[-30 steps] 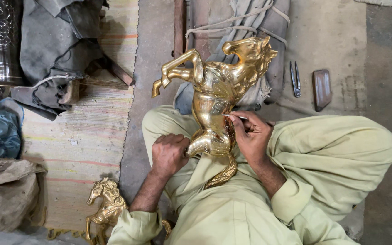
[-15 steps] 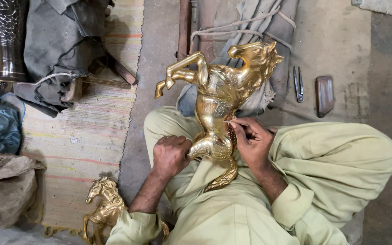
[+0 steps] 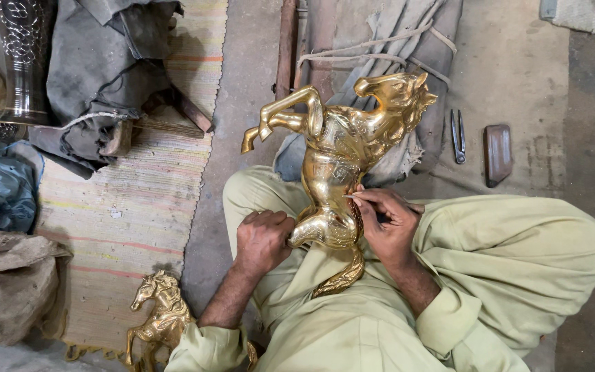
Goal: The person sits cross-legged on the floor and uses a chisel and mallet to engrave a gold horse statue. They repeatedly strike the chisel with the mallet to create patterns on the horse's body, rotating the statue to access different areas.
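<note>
Concrete floor surrounds us; on our lap the brass horse (image 3: 335, 165) rears, body running lengthwise away from us, head pointing right. Our left hand (image 3: 263, 241) clenches its hind leg; our right hand (image 3: 388, 224) pinches a thin tool (image 3: 352, 198) against its flank.

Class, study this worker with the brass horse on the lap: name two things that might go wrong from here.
1. The thin tool in the right hand might slip on the polished brass horse and scratch it.
2. Only the left hand steadies the rearing figure at its hind legs; it might tip off the lap.
</note>
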